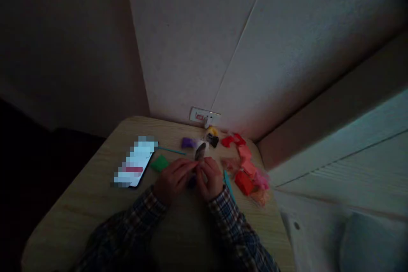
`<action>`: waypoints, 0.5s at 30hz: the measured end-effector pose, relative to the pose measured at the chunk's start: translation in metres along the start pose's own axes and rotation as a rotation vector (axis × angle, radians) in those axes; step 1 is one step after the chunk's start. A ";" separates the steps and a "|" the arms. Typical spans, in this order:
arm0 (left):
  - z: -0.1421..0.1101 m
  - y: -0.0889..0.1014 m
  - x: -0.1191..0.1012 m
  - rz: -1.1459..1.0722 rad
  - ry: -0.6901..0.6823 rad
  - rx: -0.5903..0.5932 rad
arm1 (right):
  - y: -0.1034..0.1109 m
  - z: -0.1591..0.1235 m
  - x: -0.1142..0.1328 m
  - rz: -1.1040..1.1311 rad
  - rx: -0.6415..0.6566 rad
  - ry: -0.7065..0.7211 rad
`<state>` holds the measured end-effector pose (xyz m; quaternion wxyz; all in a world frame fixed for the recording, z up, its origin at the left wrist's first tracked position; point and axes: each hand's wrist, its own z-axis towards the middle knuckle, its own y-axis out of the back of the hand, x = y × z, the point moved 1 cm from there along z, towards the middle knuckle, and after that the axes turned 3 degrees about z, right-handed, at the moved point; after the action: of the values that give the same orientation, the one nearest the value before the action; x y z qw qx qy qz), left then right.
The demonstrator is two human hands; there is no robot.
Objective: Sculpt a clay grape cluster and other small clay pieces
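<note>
My left hand (pixel 174 177) and my right hand (pixel 210 177) meet over the middle of the table. The fingers of both are pinched together at the tips, and whatever lies between them is too small and dark to make out. Just beyond the fingertips is a dark grey piece (pixel 200 151) on something whitish. A dark blue lump (pixel 191 182) shows partly between the hands. Beside my left hand lies a green packet (pixel 160 162). Near my right wrist is a flat blue stick-like tool (pixel 228 185).
A lit phone (pixel 137 163) lies left on the wooden table (pixel 86 204). A thin blue stick (pixel 172 151), purple packet (pixel 188 142), black packet (pixel 212 139) and yellow packet (pixel 211 130) are farther back. Red packets (pixel 244 182) and pink wrappers (pixel 261 179) line the right. A wall socket (pixel 200 115) is behind.
</note>
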<state>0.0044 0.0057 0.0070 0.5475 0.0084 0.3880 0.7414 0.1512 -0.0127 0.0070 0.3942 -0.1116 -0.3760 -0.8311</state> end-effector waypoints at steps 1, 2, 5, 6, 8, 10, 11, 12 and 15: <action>0.002 0.000 -0.001 -0.010 0.001 -0.002 | 0.000 0.000 0.000 0.007 0.001 -0.006; 0.004 -0.001 -0.001 -0.017 0.004 -0.004 | -0.001 0.000 0.000 0.015 0.002 -0.011; 0.007 -0.002 -0.002 -0.028 0.022 0.002 | -0.001 0.000 -0.001 0.048 0.010 -0.031; 0.007 -0.002 -0.002 -0.026 0.030 0.008 | -0.001 0.000 -0.001 0.061 0.013 -0.037; 0.006 -0.003 -0.002 -0.013 0.055 0.015 | -0.002 0.000 -0.002 0.070 0.012 -0.035; 0.006 -0.004 -0.001 -0.003 0.075 0.017 | -0.003 0.000 -0.002 0.062 0.009 -0.021; 0.005 -0.004 -0.001 -0.006 0.078 0.017 | -0.003 0.000 -0.002 0.057 0.011 -0.012; 0.005 -0.004 0.000 -0.013 0.079 0.016 | -0.003 -0.001 -0.002 0.053 0.014 -0.004; 0.006 -0.004 0.001 -0.034 0.077 0.013 | -0.003 -0.001 -0.001 0.038 0.024 0.008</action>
<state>0.0097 0.0098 0.0083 0.5447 -0.0233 0.4138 0.7290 0.1497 -0.0112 0.0043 0.4127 -0.1106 -0.3824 -0.8193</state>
